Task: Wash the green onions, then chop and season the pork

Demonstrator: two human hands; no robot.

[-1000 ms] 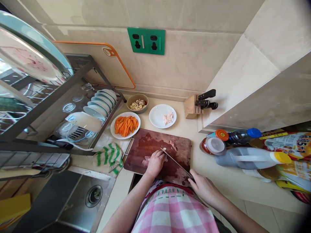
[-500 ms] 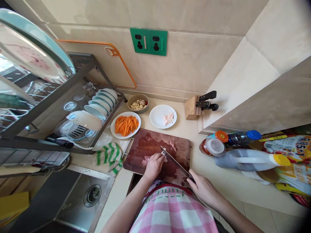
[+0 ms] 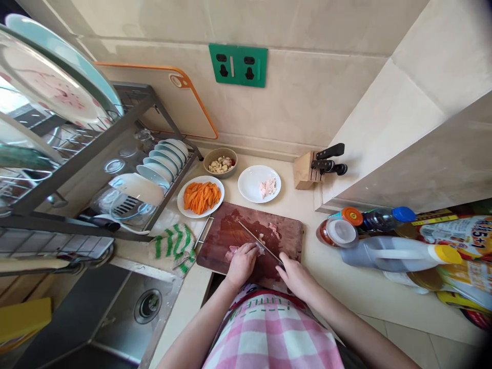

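My left hand [image 3: 243,262] presses down on a piece of raw meat [image 3: 231,252], fingers curled over it, on the dark red cutting board [image 3: 215,233]. In my right hand [image 3: 294,273] is the handle of a kitchen knife [image 3: 260,243]. Its blade slants up and left across the board, just beyond my left fingertips. Small meat scraps [image 3: 274,230] lie toward the board's right side. Behind the board, a white plate [image 3: 248,184] carries pale chopped meat or fat [image 3: 268,187].
Left of that plate stand sliced carrots [image 3: 202,198] on another plate and a bowl of garlic [image 3: 220,163]. A knife block [image 3: 305,171] is at the wall. Bottles [image 3: 392,253] line the right. A striped cloth [image 3: 175,245], dish rack [image 3: 154,102] and sink [image 3: 126,312] occupy the left.
My right hand and the knife have moved left and forward, so the blade tip reaches further across the board. My left hand stays on the meat. The view has shifted slightly.
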